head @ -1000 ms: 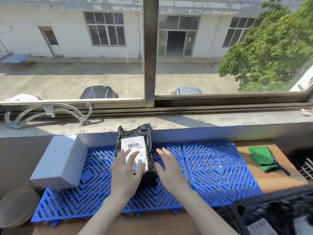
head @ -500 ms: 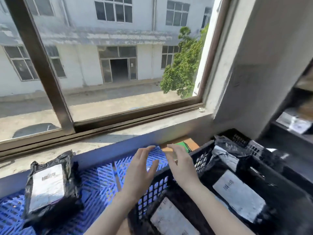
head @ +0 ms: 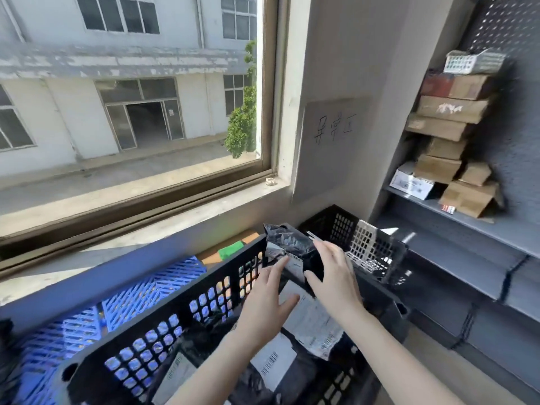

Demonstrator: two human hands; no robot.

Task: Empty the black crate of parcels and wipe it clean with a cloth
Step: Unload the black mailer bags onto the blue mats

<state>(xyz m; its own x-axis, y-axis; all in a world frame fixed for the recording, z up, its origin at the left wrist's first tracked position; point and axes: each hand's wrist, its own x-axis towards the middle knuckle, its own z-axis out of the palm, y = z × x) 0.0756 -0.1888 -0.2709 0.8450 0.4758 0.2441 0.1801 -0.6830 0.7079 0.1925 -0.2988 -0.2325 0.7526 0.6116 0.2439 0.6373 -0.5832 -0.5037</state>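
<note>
Reaching into the black crate, both bare arms enter from the near edge of the view. Several black parcels with white labels lie in the near part of the crate, one partly under the forearms. Further in, the left hand has its fingers spread, the fingertips touching the label side of an upright black parcel that rises above the crate's far rim. The right hand presses against the other side of that same parcel, thumb in front and fingers behind, so the parcel is pinched between the two hands; neither hand is fully closed around it. Another labelled parcel lies flat in the crate below the hands.

Left of the crate a blue lattice mat covers the surface, seen also through the holes of the crate's wall. Just beyond the crate's far rim a green cloth lies on a wooden top. Right of the crate stands a grey shelf unit, with cardboard boxes stacked on it. Beyond the crate's far side are a window sill and a window.
</note>
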